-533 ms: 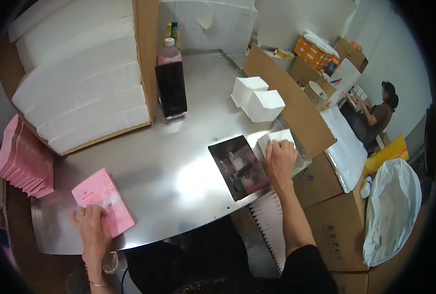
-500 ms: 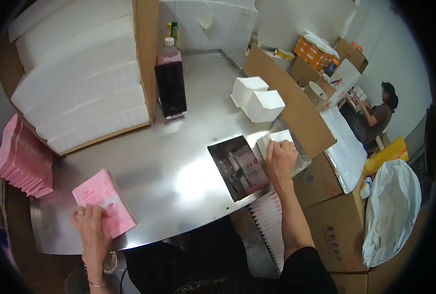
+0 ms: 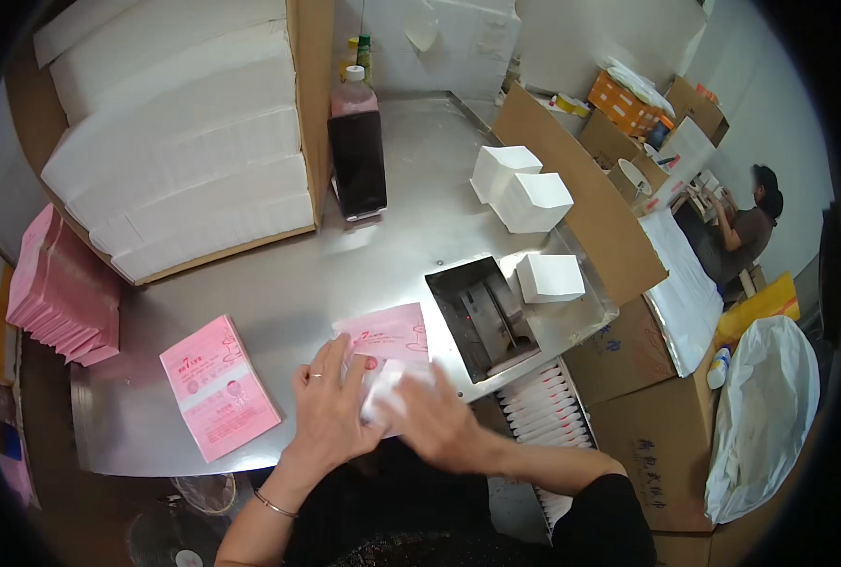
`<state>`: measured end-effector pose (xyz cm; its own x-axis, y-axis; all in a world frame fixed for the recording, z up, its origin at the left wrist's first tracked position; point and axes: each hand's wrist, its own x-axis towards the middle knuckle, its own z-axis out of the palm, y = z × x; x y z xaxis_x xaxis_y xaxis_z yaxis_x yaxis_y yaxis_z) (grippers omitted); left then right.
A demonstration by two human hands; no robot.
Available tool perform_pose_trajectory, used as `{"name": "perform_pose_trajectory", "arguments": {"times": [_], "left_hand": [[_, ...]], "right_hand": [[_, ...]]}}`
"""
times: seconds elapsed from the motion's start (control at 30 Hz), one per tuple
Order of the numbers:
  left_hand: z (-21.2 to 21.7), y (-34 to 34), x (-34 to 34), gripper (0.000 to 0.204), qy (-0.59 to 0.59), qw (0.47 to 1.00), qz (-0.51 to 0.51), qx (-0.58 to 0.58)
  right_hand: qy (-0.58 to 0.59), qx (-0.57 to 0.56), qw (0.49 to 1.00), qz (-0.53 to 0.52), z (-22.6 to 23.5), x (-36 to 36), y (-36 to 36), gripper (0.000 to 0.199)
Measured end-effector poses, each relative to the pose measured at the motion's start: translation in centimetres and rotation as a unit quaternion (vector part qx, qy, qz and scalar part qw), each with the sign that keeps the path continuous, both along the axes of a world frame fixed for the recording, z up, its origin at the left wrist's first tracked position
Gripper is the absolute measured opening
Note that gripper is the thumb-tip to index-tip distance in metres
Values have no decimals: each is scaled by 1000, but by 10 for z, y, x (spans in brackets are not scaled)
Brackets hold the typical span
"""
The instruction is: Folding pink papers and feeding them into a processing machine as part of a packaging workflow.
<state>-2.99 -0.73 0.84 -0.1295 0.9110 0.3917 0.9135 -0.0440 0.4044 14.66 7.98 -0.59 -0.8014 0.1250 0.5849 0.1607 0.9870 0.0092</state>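
Observation:
Near the front edge of the metal table, a pink printed plastic bag [image 3: 397, 328] lies under both hands. My left hand [image 3: 331, 411] grips its left side, a ring and a bracelet showing. My right hand [image 3: 444, 420], partly blurred, presses white folded tissues [image 3: 394, 386] against the bag; whether they are inside it I cannot tell. Left of my hands lies a flat stack of pink bags [image 3: 220, 387]. To the right, a short stack of white tissues [image 3: 550, 279] sits beside a rectangular opening [image 3: 482, 317] in the table.
A tall carton of white tissue stacks [image 3: 194, 170] stands at left, pink bags [image 3: 61, 283] beside it. A phone [image 3: 357, 165] leans on a bottle. More white stacks [image 3: 523, 189] stand by a cardboard flap [image 3: 581, 189]. Below the opening are filled packs [image 3: 543, 411]. A person [image 3: 746, 227] sits far right.
My left hand has moved right from the pink stack with a bag. My right hand has left the white stack, carrying tissues leftward. The pink pack seen in the opening is gone.

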Motion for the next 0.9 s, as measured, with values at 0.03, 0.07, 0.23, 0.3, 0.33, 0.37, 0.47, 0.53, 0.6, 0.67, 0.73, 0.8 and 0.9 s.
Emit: {"name": "perform_pose_trajectory", "arguments": {"times": [0.03, 0.07, 0.23, 0.3, 0.33, 0.37, 0.47, 0.53, 0.6, 0.67, 0.73, 0.8, 0.9], "left_hand": [[1, 2, 8, 73, -4, 1000, 1, 3], [1, 8, 16, 74, 19, 1000, 16, 5], [3, 11, 3, 67, 39, 998, -5, -58], [-1, 9, -1, 56, 67, 998, -2, -12], [2, 9, 5, 53, 69, 997, 22, -20], [6, 8, 10, 50, 75, 996, 42, -23], [9, 14, 22, 51, 88, 995, 27, -35], [15, 12, 30, 51, 86, 992, 43, -86], [24, 22, 24, 49, 117, 993, 23, -27], [22, 24, 18, 48, 149, 988, -1, 29], [18, 29, 14, 44, 131, 990, -16, 55], [29, 21, 20, 46, 93, 994, -31, -44], [22, 12, 24, 39, 84, 992, -68, -59]], "right_hand": [[11, -17, 998, -61, 0, -14, 17, 25], [-109, -22, 989, -102, 6, -25, 37, 23], [-11, -100, 993, -59, 25, -18, 28, 18], [4, -55, 967, -249, 26, 4, 70, 27], [15, 22, 936, -351, 38, 19, 88, 29], [39, 57, 898, -434, 40, 39, 112, 32], [-24, 33, 868, -494, 15, 68, 157, 26], [0, 54, 876, -479, 11, 72, 162, 21], [26, 3, 880, -475, 12, 76, 167, 16], [28, -7, 884, -466, 14, 79, 163, 17], [36, -16, 888, -457, 15, 80, 163, 20], [97, -3, 897, -431, 14, 84, 162, 32], [118, -38, 932, -340, 19, 77, 145, 42]]}}
